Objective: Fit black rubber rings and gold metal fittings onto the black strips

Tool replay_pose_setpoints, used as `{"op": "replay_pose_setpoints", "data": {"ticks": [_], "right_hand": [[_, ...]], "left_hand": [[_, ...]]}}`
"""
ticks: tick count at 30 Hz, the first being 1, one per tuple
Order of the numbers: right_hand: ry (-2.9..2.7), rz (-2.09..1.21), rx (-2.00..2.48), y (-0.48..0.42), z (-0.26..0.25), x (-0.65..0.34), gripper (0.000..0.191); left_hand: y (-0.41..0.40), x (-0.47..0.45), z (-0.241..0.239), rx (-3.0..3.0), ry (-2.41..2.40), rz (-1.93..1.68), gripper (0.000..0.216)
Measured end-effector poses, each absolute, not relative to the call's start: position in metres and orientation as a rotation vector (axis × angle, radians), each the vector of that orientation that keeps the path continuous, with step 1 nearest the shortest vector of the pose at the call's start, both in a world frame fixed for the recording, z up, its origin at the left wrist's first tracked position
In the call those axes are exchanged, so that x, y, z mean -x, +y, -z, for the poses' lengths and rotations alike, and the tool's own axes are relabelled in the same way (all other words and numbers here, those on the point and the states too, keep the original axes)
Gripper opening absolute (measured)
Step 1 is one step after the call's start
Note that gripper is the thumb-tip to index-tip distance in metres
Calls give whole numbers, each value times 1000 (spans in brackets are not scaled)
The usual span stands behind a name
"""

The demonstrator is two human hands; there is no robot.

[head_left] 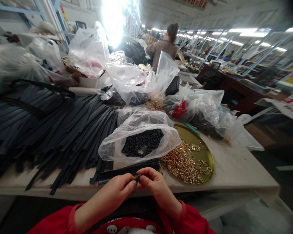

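Note:
My left hand (123,184) and my right hand (152,182) meet at the table's front edge, fingertips almost touching. Both pinch a small black piece (137,178), mostly covered by the fingers; whether it is a loop or a strap end I cannot tell. Just beyond them, black strips (112,175) lie along the table edge. An open clear plastic bag (109,148) behind my hands holds many small black loops (144,143). Right of it, a round gold-coloured tray (208,151) carries a heap of small gold metal buckles (183,162).
Long flat black straps (70,133) cover the table's left side. Several plastic bags (129,76) are piled at the back, with a red scrap (179,110) in one. A teal tool (191,128) lies behind the tray. Farther off stands a person (162,50).

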State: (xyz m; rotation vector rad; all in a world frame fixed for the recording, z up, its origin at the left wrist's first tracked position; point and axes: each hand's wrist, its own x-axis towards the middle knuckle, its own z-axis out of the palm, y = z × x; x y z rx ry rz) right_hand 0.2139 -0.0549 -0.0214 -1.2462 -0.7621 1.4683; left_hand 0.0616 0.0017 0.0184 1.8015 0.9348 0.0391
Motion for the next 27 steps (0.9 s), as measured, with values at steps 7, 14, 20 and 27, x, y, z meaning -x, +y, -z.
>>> {"op": "replay_pose_setpoints", "data": {"ticks": [7, 14, 20, 27], "right_hand": [[-758, -1462, 1252, -63, 32, -208, 26], [-715, -1432, 1277, -62, 37, -207, 31], [-1224, -858, 1732, -68, 33, -266, 21], [-1625, -157, 2429, -58, 39, -344, 6]], "left_hand": [[-1, -61, -10, -1741, 911, 53, 30], [-4, -73, -6, -1608, 972, -47, 46], [0, -68, -6, -1516, 906, -77, 55], [-3, -72, -18, -1517, 891, -87, 38]]}}
